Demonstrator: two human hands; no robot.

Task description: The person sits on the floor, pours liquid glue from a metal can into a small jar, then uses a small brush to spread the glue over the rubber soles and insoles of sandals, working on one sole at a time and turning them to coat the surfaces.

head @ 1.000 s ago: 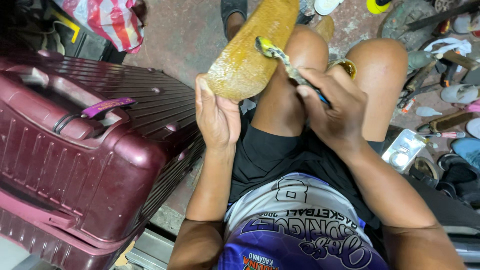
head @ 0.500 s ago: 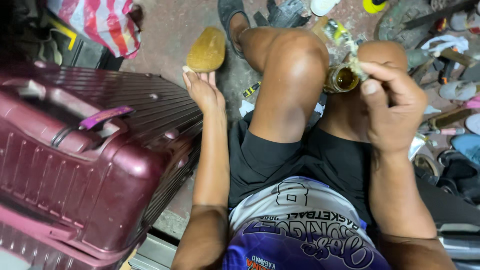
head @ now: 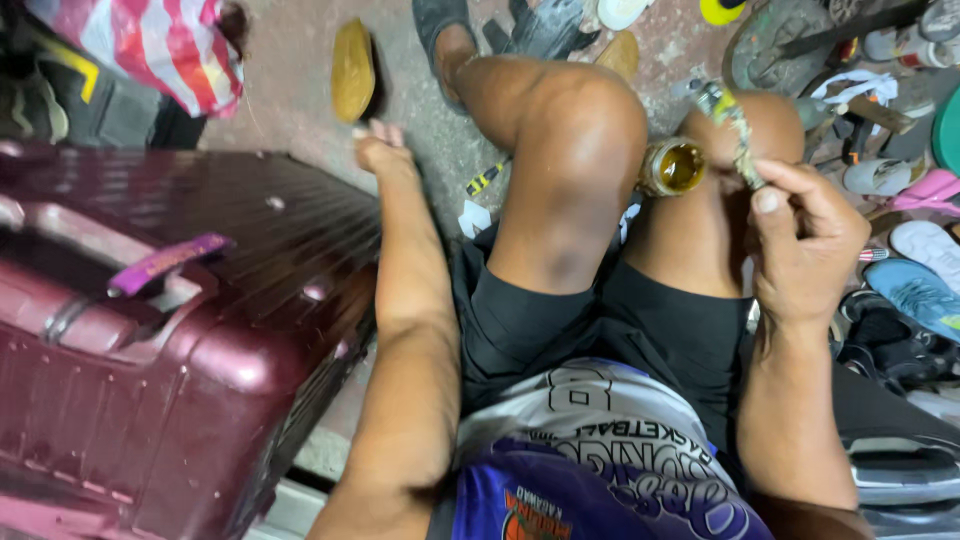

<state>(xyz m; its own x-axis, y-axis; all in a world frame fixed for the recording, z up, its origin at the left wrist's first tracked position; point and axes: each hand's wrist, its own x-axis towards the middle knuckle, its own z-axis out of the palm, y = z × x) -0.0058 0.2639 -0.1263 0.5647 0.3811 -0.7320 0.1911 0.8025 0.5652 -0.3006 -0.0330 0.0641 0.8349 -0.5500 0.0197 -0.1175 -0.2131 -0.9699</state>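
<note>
At 2 o'clock of the frame, the right hand (head: 808, 235) is pinched shut on a brush (head: 732, 128), thumb and fingers clamped on its handle; the gunked tip points up toward 12. Just beside the tip, at its 8 o'clock, sits an open glue jar (head: 673, 166) wedged between the knees, mouth facing the camera, amber contents, metal rim.

The left hand (head: 378, 150) is at 11 o'clock, arm stretched out, fingers loosely together, holding nothing. It is just over the far edge of the suitcase (head: 200, 330) and near a tan shoe sole (head: 352, 70) lying on the floor at its 12; the two are apart.

Room: the maroon suitcase fills the whole 7–10 o'clock side, its ribbed edge right against the left forearm. A strip of bare concrete floor (head: 290, 100) lies open between suitcase and left knee. The right side, 1–4 o'clock, is crowded with shoes (head: 920, 290) and scraps, tight against the right wrist.

Packages: red-and-white striped bag (head: 160, 45) at 10–11 o'clock, top corner. Purple strap tag (head: 165, 262) on the suitcase handle.
</note>
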